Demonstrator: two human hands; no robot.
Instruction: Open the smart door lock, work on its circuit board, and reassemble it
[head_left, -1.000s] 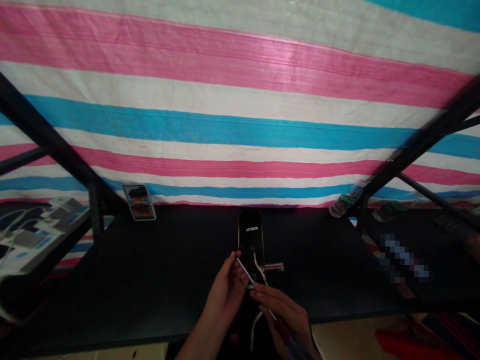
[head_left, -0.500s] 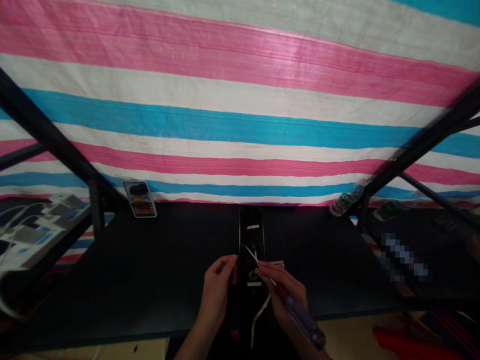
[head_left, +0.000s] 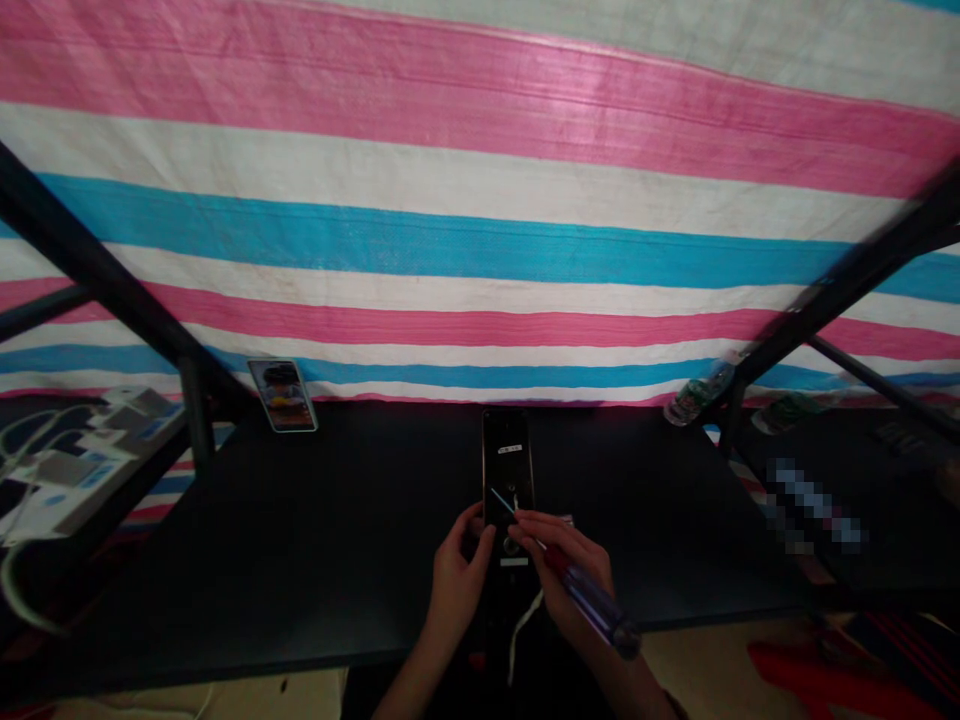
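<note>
Presently the right hand [head_left: 570, 565] is clenched round a screwdriver [head_left: 577, 585], purple handle trailing toward the wrist, thin shaft angled up-left so its tip meets the dark phone-like device [head_left: 508, 470]. The device lies flat at the middle of the black desk [head_left: 300, 560], long axis pointing away. Left hand [head_left: 457, 580] rests at its left edge, fingers curled against the side, apparently to steady it under the tool. A white cord [head_left: 523, 625] hangs below. Compared with a second ago, the left hand has let go of the shaft and dropped onto the device; the tip has come forward.
</note>
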